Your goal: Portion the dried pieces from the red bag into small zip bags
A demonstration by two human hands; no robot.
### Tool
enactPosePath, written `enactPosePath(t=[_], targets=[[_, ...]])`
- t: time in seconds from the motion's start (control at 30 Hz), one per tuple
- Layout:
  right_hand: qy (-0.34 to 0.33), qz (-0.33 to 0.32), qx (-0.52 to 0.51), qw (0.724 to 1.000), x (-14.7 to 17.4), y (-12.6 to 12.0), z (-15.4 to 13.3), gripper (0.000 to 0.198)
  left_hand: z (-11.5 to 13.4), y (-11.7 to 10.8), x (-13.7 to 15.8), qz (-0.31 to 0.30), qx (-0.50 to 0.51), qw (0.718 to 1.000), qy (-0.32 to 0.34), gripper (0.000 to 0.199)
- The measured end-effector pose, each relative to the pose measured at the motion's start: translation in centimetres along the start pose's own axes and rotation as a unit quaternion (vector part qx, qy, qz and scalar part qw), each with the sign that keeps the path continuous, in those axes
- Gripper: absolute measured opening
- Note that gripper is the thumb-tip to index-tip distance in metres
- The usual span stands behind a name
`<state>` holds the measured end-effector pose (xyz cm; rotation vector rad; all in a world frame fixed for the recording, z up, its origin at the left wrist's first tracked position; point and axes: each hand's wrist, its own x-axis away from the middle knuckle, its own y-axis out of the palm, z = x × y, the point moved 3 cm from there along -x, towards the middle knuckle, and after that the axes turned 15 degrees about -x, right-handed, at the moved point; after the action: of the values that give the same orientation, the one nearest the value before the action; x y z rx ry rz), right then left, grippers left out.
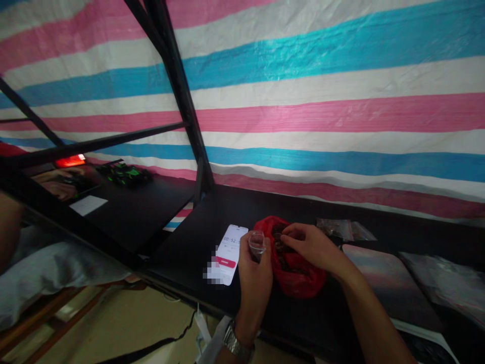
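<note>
My left hand (254, 265) is closed around a small clear plastic bag (257, 243), its rounded mouth facing up. Just to the right sits a red plastic bag (299, 283), opened wide, with small dark brown pieces (279, 233) inside. Over that opening, my right hand (308, 245) reaches in with thumb and fingers pinched at the pieces. What lies between these fingertips is too small to make out. A phone (229, 255) showing a running timer lies beside my left hand, partly covered by it.
Clear packets with dark contents (346, 229) lie behind my right hand. A flat dark board (390, 283) and a pile of clear plastic bags (447, 283) are at the right. Black frame bars (185, 101) rise at the left; beyond them another person's hands (56, 184) work at a black table.
</note>
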<state>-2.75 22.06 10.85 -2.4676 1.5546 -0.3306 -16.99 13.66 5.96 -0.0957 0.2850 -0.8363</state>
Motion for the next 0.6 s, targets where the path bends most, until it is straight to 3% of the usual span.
enactPosePath(t=[0.23, 0.47, 0.6], targets=[[-0.036, 0.049, -0.013, 0.998, 1.7, -2.0, -1.7, 0.019, 0.4, 0.3, 1.1, -0.017, -0.092, 0.994, 0.047, 0.02], [-0.157, 0.088, 0.135, 0.974, 3.8, 0.4, -4.6, 0.015, 0.0, 0.9, 1.5, -0.027, -0.13, 0.988, 0.084, 0.033], [-0.198, 0.059, 0.163, 0.965, 4.2, 1.1, -4.9, 0.023, -0.5, 1.3, 1.5, -0.018, -0.109, 0.991, 0.072, 0.038]])
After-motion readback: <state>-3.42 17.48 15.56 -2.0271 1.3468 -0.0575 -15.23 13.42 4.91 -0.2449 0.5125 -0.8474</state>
